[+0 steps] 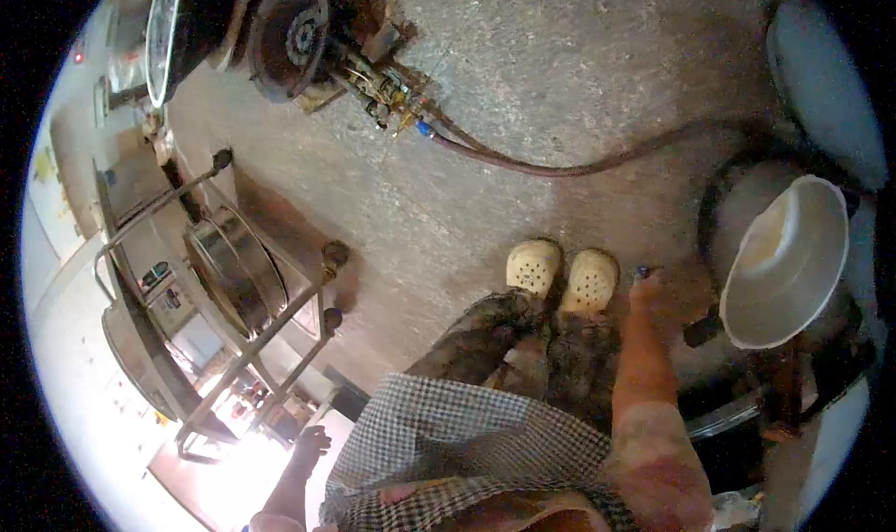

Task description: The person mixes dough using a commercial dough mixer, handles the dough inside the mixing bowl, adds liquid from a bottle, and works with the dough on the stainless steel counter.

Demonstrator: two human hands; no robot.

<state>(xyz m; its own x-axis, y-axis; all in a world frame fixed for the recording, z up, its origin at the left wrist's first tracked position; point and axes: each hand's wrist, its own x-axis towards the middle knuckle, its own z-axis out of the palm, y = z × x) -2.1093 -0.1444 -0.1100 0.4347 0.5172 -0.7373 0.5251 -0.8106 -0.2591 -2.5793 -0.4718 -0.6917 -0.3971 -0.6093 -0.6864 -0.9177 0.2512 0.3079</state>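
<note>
At the lower left, my left hand (314, 442) hangs beside the checked apron (448, 434). Its fingers are loosely bent, a little apart, with nothing seen in them. My right hand (646, 285) is lowered beside my cream clogs (563, 273), closed around a small dark blue thing (643, 272) whose kind I cannot make out. To the right of that hand, apart from it, is a whitish bucket (784, 263) with something pale yellowish inside.
A metal trolley (271, 331) on casters stands at left, carrying a large round pot (233, 269). A burner (297, 37) with brass valves (383, 93) sits at the top. Its brown hose (560, 170) crosses the floor toward a grey rounded container (826, 89).
</note>
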